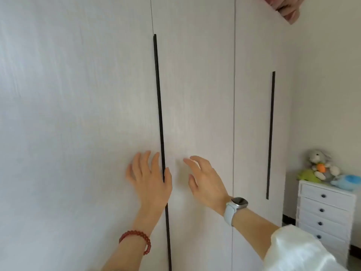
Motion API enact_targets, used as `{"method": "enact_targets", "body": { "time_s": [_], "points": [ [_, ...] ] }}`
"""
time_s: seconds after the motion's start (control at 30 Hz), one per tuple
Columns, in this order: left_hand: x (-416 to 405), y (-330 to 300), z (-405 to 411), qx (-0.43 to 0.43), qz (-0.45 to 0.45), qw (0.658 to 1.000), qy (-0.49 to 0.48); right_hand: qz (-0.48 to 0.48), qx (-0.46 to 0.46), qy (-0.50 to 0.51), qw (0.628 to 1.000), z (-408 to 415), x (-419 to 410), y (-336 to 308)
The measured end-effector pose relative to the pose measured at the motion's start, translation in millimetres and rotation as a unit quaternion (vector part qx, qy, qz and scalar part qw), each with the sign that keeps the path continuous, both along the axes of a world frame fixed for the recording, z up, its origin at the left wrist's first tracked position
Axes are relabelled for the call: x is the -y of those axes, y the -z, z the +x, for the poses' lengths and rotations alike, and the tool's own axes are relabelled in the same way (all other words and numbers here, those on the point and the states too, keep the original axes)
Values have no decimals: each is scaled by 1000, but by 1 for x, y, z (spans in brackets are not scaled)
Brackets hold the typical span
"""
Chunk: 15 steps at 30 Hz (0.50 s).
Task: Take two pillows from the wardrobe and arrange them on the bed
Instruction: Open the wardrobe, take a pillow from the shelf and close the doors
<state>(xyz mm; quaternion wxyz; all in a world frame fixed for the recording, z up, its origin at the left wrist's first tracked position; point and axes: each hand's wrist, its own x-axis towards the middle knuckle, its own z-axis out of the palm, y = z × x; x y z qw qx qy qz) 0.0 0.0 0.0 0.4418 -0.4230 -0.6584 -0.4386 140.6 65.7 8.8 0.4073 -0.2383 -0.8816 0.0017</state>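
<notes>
A pale wood-grain wardrobe (78,94) fills the view, its doors closed. A long black handle strip (158,94) runs down the seam between two doors. My left hand (150,177), with a red bead bracelet, lies flat on the left door, its thumb at the black strip. My right hand (205,180), with a white watch on the wrist, hovers with fingers spread just in front of the middle door. Neither hand holds anything. No pillows and no bed are in view.
A second black handle strip (271,133) is on the right door. A white chest of drawers (324,210) stands at the right against the wall, with several plush toys (322,167) on top. Part of a person shows at the top right corner (287,8).
</notes>
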Motion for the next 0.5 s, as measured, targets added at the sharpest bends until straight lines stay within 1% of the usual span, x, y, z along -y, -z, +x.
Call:
{"method": "enact_targets", "body": {
  "time_s": [0.13, 0.2, 0.3, 0.37, 0.5],
  "points": [
    [-30, 21, -9, -28, 5, 998, -65, 83, 98, -12, 992, -28, -60, 10],
    [-40, 27, -17, -34, 13, 996, -87, 131, 123, -7, 984, -44, -84, 18],
    [-46, 31, -21, -52, 19, 992, -116, 193, 102, -2, 976, -59, -109, 36],
    [-48, 30, -18, -43, 15, 991, -127, 220, 76, 3, 972, -69, -121, 44],
    [-47, 28, -3, -5, -1, 991, -137, 215, 54, -27, 975, -76, -130, 50]
  ]
}}
